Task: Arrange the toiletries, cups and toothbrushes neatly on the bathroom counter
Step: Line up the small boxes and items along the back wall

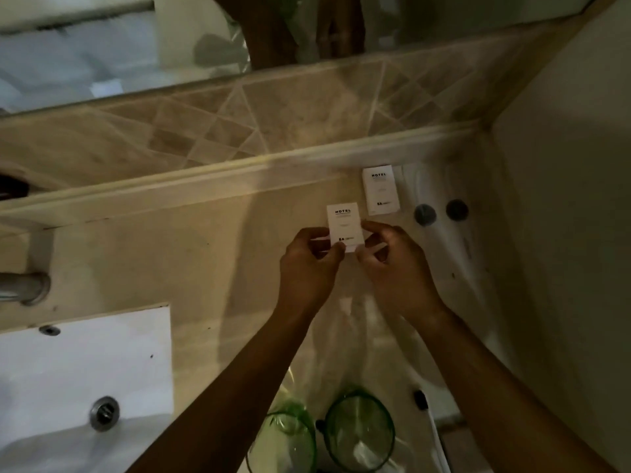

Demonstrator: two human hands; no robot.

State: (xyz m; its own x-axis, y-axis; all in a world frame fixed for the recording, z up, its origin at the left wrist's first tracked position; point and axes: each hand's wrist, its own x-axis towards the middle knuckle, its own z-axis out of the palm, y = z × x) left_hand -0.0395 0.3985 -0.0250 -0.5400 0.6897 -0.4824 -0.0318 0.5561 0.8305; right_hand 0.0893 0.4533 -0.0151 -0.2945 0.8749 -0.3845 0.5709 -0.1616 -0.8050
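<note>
Both hands hold a small white box printed "HOTEL" (344,224) above the beige counter (211,268). My left hand (307,264) pinches its lower left corner and my right hand (392,264) grips its lower right edge. A second matching white box (380,190) lies flat on the counter near the back ledge. To its right lie two small bottles with dark caps (425,215) (457,209), their pale bodies blurred. Two green-rimmed clear cups (358,430) (286,438) wrapped in plastic stand near the front edge, between my forearms.
A white sink basin (68,370) with a metal drain (104,413) fills the lower left, with a metal tap (24,288) behind it. A tiled backsplash and mirror (102,56) run along the back. A wall (563,233) closes the right side. A small dark item (420,400) lies near the cups.
</note>
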